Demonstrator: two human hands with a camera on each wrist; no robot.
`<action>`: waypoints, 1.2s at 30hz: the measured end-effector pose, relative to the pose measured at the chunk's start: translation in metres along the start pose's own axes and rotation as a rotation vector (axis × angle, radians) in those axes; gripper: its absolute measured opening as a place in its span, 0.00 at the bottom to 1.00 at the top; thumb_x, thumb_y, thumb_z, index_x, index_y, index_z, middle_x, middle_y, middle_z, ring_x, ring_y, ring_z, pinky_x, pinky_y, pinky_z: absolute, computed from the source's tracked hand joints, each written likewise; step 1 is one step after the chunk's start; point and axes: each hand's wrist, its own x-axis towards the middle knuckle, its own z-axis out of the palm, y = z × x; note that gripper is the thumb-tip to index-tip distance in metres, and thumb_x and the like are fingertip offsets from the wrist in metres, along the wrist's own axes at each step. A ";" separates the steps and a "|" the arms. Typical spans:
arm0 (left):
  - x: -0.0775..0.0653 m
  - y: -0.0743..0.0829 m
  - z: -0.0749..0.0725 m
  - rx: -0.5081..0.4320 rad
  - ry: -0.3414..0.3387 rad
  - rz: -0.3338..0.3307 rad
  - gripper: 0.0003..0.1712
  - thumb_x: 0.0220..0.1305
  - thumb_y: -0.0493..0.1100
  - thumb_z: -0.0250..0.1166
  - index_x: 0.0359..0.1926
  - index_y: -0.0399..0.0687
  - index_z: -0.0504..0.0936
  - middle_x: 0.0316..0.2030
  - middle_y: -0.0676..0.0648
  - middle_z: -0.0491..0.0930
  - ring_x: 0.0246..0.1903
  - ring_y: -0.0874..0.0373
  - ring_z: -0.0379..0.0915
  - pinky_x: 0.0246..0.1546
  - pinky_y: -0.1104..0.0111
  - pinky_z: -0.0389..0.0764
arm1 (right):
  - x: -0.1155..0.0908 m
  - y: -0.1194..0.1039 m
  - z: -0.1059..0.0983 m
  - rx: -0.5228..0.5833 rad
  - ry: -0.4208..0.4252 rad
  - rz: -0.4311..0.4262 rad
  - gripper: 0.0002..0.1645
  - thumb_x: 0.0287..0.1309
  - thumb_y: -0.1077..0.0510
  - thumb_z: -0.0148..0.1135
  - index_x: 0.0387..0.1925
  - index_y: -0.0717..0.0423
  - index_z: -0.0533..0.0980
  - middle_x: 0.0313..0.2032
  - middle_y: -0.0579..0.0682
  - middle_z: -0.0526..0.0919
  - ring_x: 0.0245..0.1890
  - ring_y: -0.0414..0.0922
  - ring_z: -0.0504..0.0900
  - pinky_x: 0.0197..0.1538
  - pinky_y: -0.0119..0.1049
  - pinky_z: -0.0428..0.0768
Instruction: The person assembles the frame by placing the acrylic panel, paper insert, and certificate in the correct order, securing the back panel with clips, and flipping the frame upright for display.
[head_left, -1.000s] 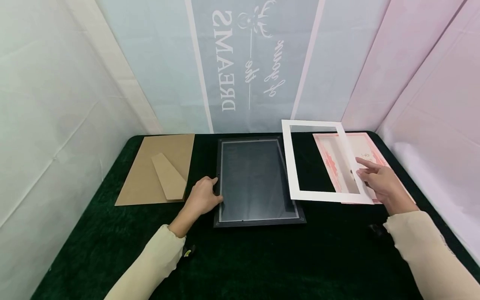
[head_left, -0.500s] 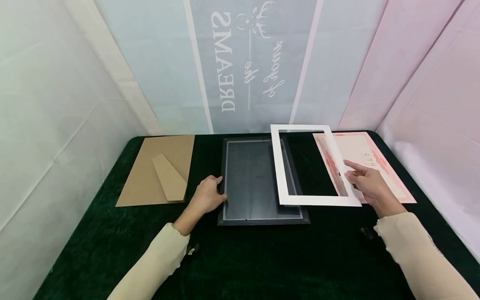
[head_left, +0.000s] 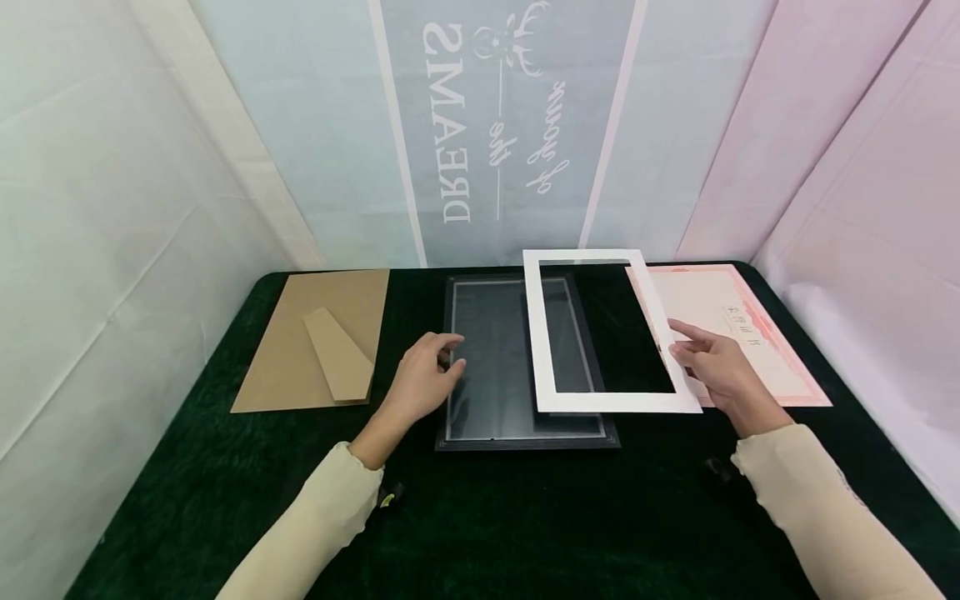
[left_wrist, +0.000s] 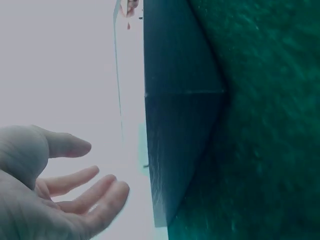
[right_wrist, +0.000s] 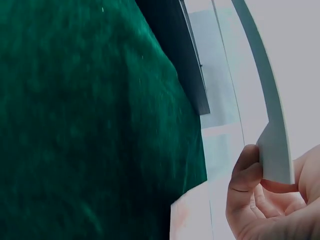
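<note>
My right hand (head_left: pixel 716 367) pinches the right side of a white picture mat (head_left: pixel 543 333), which hangs over the right half of a black picture frame (head_left: pixel 528 444). In the right wrist view the thumb and fingers (right_wrist: pixel 245 182) grip the mat's edge (right_wrist: pixel 275 145). The frame lies on the table with its glass or clear sheet (head_left: pixel 491 358) facing up. At its left edge is my left hand (head_left: pixel 427 379), fingers loosely bent and nothing in them. The left wrist view shows that hand (left_wrist: pixel 65 190) apart from the frame's side (left_wrist: pixel 182 125).
A brown backing board (head_left: pixel 270 358) with an easel leg (head_left: pixel 337 358) lies on the left. On the right, a pink-bordered certificate (head_left: pixel 780 358) lies partly behind the mat and right hand. Dark green cloth (head_left: pixel 525 525) covers the table, and a printed curtain (head_left: pixel 510 125) hangs behind.
My right hand has carried the mat leftward from above the certificate to over the frame. The frame shifted slightly right, then my left hand let go of its left edge.
</note>
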 end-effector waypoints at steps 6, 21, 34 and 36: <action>0.007 0.007 0.007 -0.109 -0.029 0.012 0.23 0.69 0.43 0.63 0.64 0.47 0.76 0.50 0.45 0.83 0.42 0.55 0.81 0.42 0.62 0.84 | -0.003 -0.006 0.014 0.003 -0.010 -0.006 0.35 0.72 0.55 0.55 0.76 0.50 0.57 0.44 0.40 0.78 0.38 0.30 0.76 0.41 0.24 0.78; 0.027 0.017 0.020 -0.378 -0.182 -0.194 0.36 0.70 0.48 0.63 0.75 0.51 0.61 0.52 0.44 0.83 0.35 0.56 0.85 0.49 0.60 0.85 | -0.019 -0.024 0.037 0.015 0.011 -0.064 0.35 0.71 0.55 0.56 0.75 0.51 0.60 0.39 0.34 0.78 0.39 0.29 0.75 0.42 0.23 0.77; 0.027 0.016 0.022 -0.479 -0.130 -0.259 0.32 0.67 0.41 0.66 0.70 0.54 0.69 0.50 0.45 0.82 0.34 0.57 0.84 0.45 0.60 0.85 | -0.025 -0.027 0.051 0.056 -0.016 -0.094 0.35 0.72 0.54 0.56 0.76 0.48 0.58 0.39 0.31 0.80 0.43 0.27 0.76 0.45 0.19 0.76; 0.027 0.015 0.023 -0.491 -0.114 -0.269 0.32 0.67 0.39 0.66 0.70 0.54 0.69 0.49 0.45 0.82 0.34 0.57 0.83 0.44 0.60 0.85 | -0.025 -0.028 0.052 0.066 -0.023 -0.094 0.36 0.72 0.53 0.56 0.76 0.47 0.57 0.40 0.31 0.80 0.43 0.27 0.76 0.46 0.19 0.76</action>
